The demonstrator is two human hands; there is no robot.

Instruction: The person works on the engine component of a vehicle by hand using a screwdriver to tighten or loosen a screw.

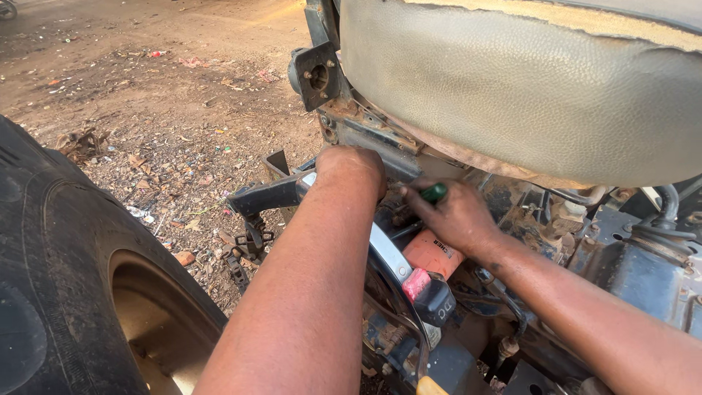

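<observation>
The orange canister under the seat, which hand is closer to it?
Right. The right hand, gripping a green-handled tool, sits just above the orange canister. The left hand is farther off, up and to its left, reaching under the seat.

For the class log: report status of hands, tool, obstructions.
Right hand grips green-handled tool. Left hand reaches under seat, fingers hidden. Orange canister close below.

The ground (146, 110) is bare brown dirt, strewn with dry leaves (150, 172), twigs and small scraps of litter (191, 63), some pink and red. A large, worn black tyre (66, 278) stands on it at the left. A dark chain (245, 252) hangs just above the dirt beside the tyre.
</observation>
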